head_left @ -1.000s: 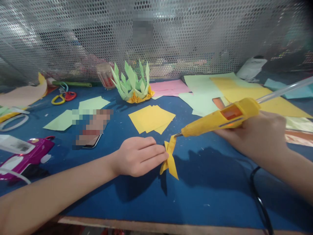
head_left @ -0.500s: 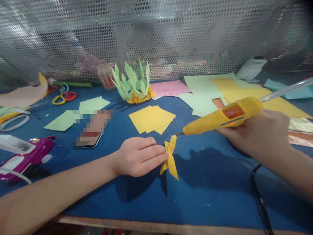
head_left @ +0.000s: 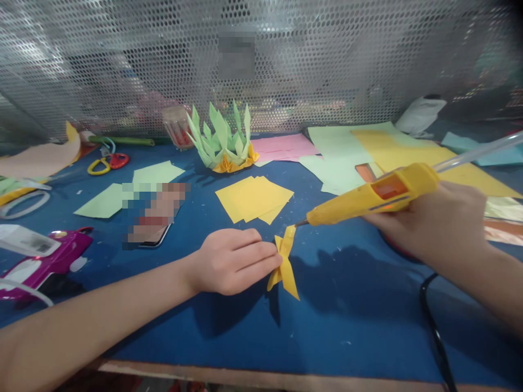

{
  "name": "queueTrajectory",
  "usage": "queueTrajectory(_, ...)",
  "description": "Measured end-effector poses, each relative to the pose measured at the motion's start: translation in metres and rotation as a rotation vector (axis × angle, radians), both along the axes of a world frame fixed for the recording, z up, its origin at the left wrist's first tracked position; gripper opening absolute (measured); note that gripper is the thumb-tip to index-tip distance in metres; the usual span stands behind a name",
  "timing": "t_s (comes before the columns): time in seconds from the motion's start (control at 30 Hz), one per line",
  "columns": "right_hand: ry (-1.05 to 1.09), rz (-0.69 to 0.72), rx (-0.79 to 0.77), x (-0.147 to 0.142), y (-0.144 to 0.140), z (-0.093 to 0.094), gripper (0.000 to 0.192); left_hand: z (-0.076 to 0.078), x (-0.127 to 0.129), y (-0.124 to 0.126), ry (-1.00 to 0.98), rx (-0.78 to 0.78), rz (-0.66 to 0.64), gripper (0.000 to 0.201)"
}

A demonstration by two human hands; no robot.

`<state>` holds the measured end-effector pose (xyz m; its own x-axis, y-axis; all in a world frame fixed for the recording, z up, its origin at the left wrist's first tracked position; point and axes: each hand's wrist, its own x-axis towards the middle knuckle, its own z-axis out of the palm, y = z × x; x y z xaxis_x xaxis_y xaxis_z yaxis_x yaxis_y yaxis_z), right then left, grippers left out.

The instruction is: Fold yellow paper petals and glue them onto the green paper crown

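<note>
My left hand (head_left: pixel 235 261) pinches a folded yellow paper piece (head_left: pixel 289 276) at its narrow middle, just above the table. In my right hand (head_left: pixel 445 228) is a yellow hot glue gun (head_left: pixel 368 196), with a clear glue stick (head_left: pixel 482 151) in its back end. The nozzle touches or almost touches the upper tip of the folded paper. Behind my left hand lie several yellow paper squares (head_left: pixel 253 197), overlapping. Farther back stands a green folded-paper cluster (head_left: pixel 223 136) with orange-yellow paper flowers along its base.
Green sheets (head_left: pixel 108 200), a pixelated phone (head_left: pixel 157 218), scissors (head_left: pixel 108 163) and a purple glue gun (head_left: pixel 44 258) lie left. Pink paper (head_left: pixel 284 146) and large green and yellow sheets (head_left: pixel 347 155) are behind. A black cord (head_left: pixel 433 326) runs at right. Perforated metal (head_left: pixel 286 65) closes the back.
Almost nothing differs. Both hands, the folded yellow paper and the glue gun keep practically the same position, with the nozzle still at the paper's tip.
</note>
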<state>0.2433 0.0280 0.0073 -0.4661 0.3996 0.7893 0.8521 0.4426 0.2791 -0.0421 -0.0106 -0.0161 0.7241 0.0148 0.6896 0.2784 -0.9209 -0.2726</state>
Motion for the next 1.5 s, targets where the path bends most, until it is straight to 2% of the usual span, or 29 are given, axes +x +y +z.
queueTrajectory(0.8,-0.106,-0.018,0.118,0.0,-0.004,0.001,0.062,0.001,0.002,0.0,0.015,0.026,0.009,0.012)
queueTrajectory(1.27,-0.197,-0.012,0.234,-0.005,-0.008,0.005,0.055,0.001,0.002,0.001,0.031,0.039,0.005,0.01)
queueTrajectory(1.4,-0.194,0.035,0.212,-0.006,-0.011,0.006,0.046,0.001,0.002,0.001,0.025,0.051,0.004,0.011)
queueTrajectory(1.5,-0.166,0.042,0.141,-0.007,-0.014,0.004,0.036,0.001,0.001,0.002,0.039,0.048,0.013,0.012)
